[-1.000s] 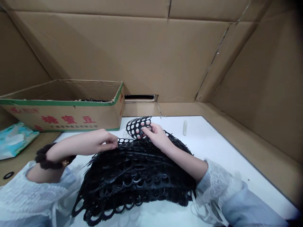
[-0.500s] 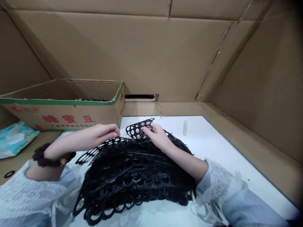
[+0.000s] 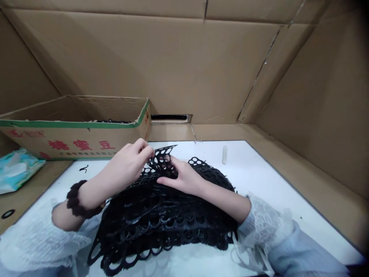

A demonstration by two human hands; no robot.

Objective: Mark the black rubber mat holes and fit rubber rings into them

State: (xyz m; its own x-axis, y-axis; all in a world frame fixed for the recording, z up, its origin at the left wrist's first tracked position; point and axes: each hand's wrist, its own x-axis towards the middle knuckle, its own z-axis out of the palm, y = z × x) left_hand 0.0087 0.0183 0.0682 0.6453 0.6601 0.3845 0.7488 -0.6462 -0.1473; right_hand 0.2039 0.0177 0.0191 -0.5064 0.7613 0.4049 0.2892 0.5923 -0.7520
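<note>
A thick stack of black perforated sheets [image 3: 173,215] lies on the white tabletop in front of me. My left hand [image 3: 134,157] is at the back edge of the stack, fingers closed on a lifted black perforated sheet [image 3: 163,154]. Close to its right, my right hand [image 3: 184,175] has its thumb apart from the fingers; the fingers reach behind the lifted sheet, and their tips are partly hidden. A dark scrunchie [image 3: 82,200] circles my left wrist.
An open cardboard box [image 3: 86,138] with black pieces inside stands at the back left. Beside it are a tissue pack [image 3: 19,169] and a black ring [image 3: 8,214]. A small translucent piece [image 3: 225,154] lies at the back right, a black scrap [image 3: 83,168] at the left.
My left hand has moved right and taken hold of the lifted sheet. My right hand has shifted slightly left and lower, its thumb now spread. The black scrap at the left has come into view.
</note>
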